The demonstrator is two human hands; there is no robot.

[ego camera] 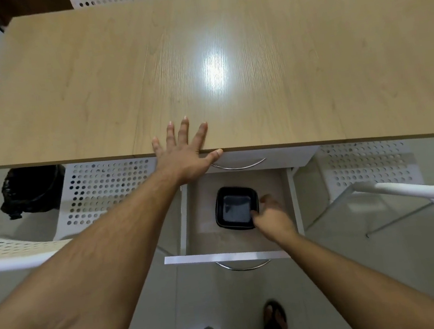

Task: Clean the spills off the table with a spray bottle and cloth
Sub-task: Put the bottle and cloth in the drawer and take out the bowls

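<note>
No writing, label, brand, number or sign can be read anywhere here.
</note>
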